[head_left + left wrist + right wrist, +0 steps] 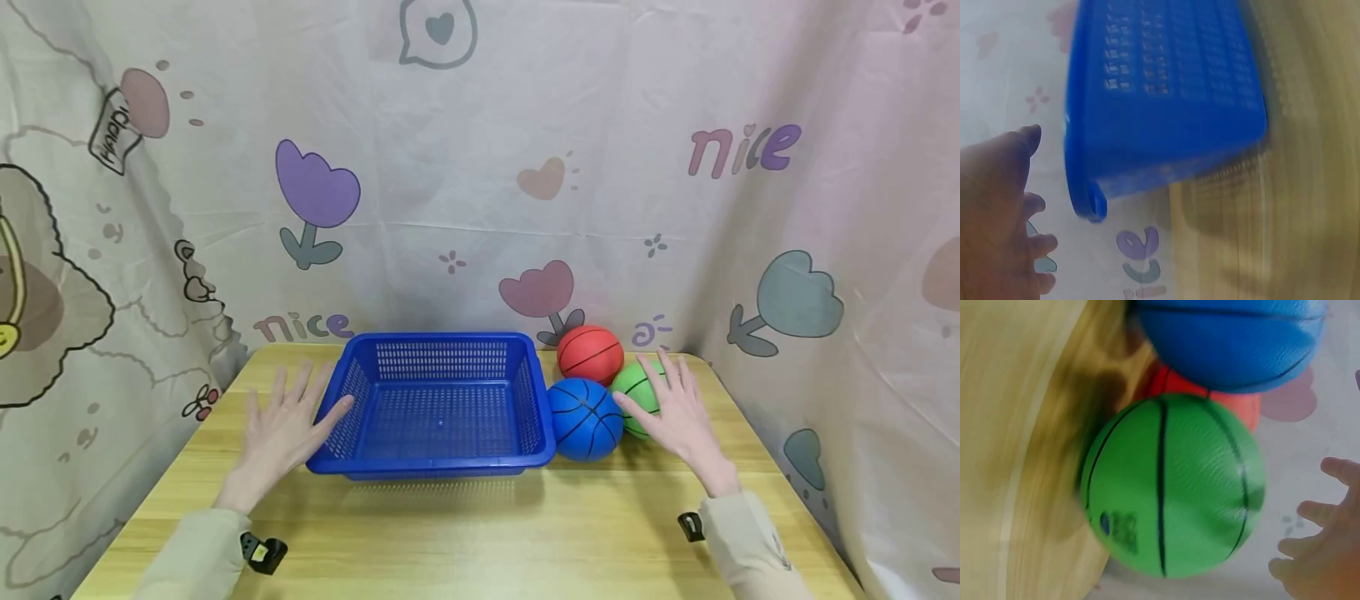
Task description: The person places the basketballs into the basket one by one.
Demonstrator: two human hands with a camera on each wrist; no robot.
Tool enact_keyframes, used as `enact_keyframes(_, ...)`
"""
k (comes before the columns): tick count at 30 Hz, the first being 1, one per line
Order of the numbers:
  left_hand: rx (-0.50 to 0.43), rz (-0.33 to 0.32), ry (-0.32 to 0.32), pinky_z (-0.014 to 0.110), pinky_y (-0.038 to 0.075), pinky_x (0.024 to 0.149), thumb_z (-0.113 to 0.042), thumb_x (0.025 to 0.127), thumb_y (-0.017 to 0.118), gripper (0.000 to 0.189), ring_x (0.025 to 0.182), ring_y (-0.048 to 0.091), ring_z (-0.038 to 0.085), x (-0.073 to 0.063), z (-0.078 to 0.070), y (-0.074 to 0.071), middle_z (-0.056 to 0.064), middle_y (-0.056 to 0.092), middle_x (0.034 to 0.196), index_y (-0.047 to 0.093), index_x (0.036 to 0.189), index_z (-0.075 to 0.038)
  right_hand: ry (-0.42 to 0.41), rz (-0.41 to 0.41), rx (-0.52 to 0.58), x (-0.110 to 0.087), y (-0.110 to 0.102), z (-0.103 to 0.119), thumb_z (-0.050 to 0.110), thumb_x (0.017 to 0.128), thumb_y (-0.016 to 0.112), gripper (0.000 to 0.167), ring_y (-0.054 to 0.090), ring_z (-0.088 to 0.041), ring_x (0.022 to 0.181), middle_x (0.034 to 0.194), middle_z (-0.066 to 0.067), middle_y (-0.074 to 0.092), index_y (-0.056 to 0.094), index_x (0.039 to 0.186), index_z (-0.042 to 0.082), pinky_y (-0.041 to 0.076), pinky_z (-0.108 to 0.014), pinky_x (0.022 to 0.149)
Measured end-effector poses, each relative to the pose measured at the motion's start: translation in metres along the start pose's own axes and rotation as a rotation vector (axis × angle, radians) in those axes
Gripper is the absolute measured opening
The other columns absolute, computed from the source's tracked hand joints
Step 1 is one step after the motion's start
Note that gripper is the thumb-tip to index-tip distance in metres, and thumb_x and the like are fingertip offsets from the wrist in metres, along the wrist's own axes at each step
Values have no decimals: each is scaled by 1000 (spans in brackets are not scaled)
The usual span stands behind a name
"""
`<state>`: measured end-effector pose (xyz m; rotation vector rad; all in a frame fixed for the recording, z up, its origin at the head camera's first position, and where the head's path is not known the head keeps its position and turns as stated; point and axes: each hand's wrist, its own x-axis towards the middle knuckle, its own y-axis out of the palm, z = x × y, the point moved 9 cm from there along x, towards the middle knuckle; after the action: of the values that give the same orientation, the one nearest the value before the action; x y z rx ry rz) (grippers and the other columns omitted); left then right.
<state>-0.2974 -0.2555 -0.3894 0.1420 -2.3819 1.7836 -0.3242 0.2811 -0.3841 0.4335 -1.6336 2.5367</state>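
Note:
A blue plastic basket [427,462] with slotted walls stands on the wooden table, its inside bare. To its right sit three small basketballs in a cluster: a red ball [590,354] at the back, a blue ball [587,419] against the basket's side, and a green ball [1172,487] to the right. My left hand [281,429], fingers spread, hovers beside the basket's left rim and holds nothing. With fingers spread too, my right hand [686,421] is over the green ball's right side, partly covering it in the head view; the right wrist view shows the fingers apart from that ball.
The wooden table [450,542] reaches toward me in front of the basket. A printed fabric curtain [450,192] hangs behind the table and along both sides. Dark wrist devices show at the left cuff [262,552] and the right cuff [691,527].

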Motion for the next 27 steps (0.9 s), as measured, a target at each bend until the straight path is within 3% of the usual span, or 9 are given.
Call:
enact_keyframes(4,-79,14,7,84,2,110,-65,100,40,81,150,10,57,-6,-7,1,26,19,165,12,163,-23,-22,19,79,-1,3,12,57,93,62,84,11,-55,151,167,-23,15,29,159,15,17,-83,109)
enact_keyframes(9,-209,12,26,79,23,109,-47,102,53,80,142,26,61,-10,-10,1,35,26,159,17,161,-8,-31,59,182,0,14,24,53,92,67,84,21,-51,149,166,-22,21,29,159,18,24,-83,106)
enact_keyframes(14,-372,67,-46,67,47,100,-37,101,58,80,130,47,59,-11,4,11,40,38,150,20,156,7,-57,99,216,2,29,33,52,90,70,86,23,-50,148,164,-23,24,30,158,16,27,-81,106)
enact_keyframes(17,-448,98,-91,60,55,92,-36,101,59,79,121,56,57,-9,14,17,44,48,139,23,153,12,-68,105,227,4,35,35,51,88,72,87,25,-50,148,164,-23,26,32,157,15,29,-81,106)
enact_keyframes(21,-521,121,-124,46,60,82,-34,99,62,74,108,66,47,-7,25,22,41,56,129,34,147,15,-79,96,227,4,42,37,51,86,74,87,28,-48,146,162,-22,30,35,155,15,31,-79,107)
enact_keyframes(27,-786,204,-150,32,62,63,-22,99,65,63,77,74,17,-10,34,33,35,61,121,41,144,14,-89,97,197,4,46,43,52,85,75,88,31,-48,144,159,-23,34,37,154,14,35,-77,106)
